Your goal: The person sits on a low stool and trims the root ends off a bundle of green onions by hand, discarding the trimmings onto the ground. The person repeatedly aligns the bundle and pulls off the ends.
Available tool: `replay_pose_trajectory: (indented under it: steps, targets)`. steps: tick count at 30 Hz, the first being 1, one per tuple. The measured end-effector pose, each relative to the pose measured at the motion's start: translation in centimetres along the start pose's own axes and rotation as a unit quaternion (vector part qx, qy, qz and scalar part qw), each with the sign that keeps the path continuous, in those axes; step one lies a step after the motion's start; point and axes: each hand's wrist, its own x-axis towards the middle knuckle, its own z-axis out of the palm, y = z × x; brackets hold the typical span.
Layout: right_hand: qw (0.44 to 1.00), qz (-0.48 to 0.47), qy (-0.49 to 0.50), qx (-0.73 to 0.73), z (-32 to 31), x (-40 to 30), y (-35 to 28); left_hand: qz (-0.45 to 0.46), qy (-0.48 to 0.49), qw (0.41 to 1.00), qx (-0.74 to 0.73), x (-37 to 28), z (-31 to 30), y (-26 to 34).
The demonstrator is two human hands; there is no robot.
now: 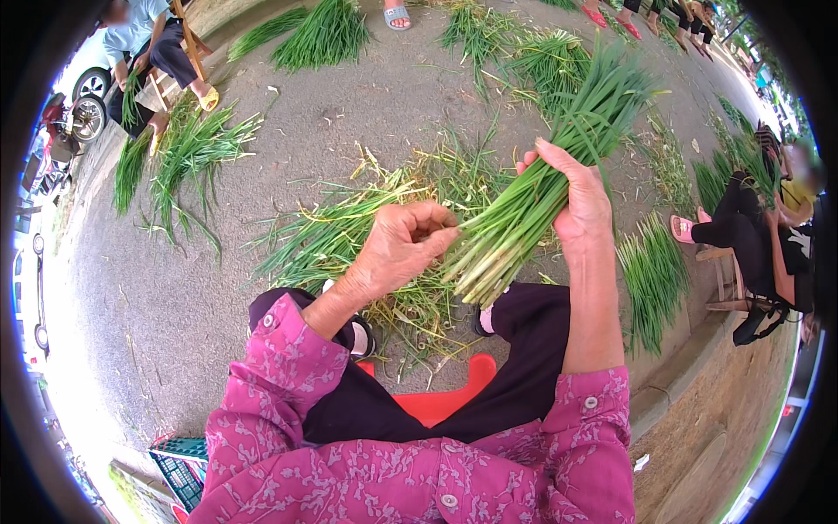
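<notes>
In the head view, my right hand [579, 190] grips a thick bunch of green garlic chives [533, 203], its thumb across the stalks. The pale cut ends point down towards my lap and the leaves fan out at the upper right. Beside the left edge of those ends is my left hand [406, 242], fingers curled and thumb close to the forefinger. Whether a stalk is pinched there is too small to tell. Below both hands, a loose heap of chives [340, 229] mixed with yellowed trimmings [419, 314] lies on the pavement between my feet.
A red plastic stool [481, 373] is under me. Sorted chives [653, 281] lie at the right near the kerb [681, 373]. More piles [321, 36] lie ahead. Seated people [154, 39] handle chives at the left and right. A green crate [180, 468] stands at lower left.
</notes>
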Motion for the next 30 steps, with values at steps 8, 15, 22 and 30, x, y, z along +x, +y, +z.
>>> replay_pose_trajectory:
  steps: [8,15,22,30]
  targets:
    - [0.999,0.031,0.006,-0.042,0.53,-0.34,0.3,0.09,0.018,0.966,0.244,-0.22,-0.15,-0.28]
    - [0.998,0.042,0.013,-0.047,0.17,-0.17,0.1,0.051,-0.001,0.979,0.196,-0.03,-0.18,-0.6]
    - [0.997,0.062,0.028,-0.038,0.2,-0.11,0.19,0.106,0.012,0.976,0.188,-0.14,0.05,-0.76]
    - [0.997,0.064,0.029,-0.035,-0.03,-0.1,0.16,0.14,0.012,0.961,0.239,-0.14,-0.08,-0.39]
